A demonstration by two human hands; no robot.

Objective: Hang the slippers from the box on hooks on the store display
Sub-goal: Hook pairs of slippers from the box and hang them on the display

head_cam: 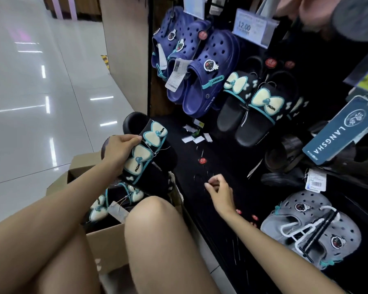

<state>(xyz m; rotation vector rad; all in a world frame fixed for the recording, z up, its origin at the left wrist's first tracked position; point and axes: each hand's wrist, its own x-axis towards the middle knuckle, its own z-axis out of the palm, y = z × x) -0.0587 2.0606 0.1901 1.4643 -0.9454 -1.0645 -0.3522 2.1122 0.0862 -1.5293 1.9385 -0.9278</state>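
- The left hand (pixel 120 150) grips a pair of black slippers (pixel 146 148) with pale bows, fingers curled over the upper strap; the pair is held above the box, just beside the lower part of the black display (pixel 221 166).
- The right hand (pixel 218 188) is against the display board low down, fingers loosely curled around something thin; it may be a wire hook, but it is too small and dark to tell.
- The slippers look like light, thick moulded foam: springy, not fragile, with a matte surface that should not slip. The pair appears tied together by a thin string, so the string or a loop is probably what goes over a hook, while the strap gives the firm hold.
- The cardboard box (pixel 106 245) sits on the floor by the knees, flaps open. Inside lies at least one more pair of slippers (pixel 106 201) with a paper tag; what lies deeper is hidden.
- Matching hung slippers (pixel 249 107) are already on the display higher up, beside blue clogs (pixel 202 71).
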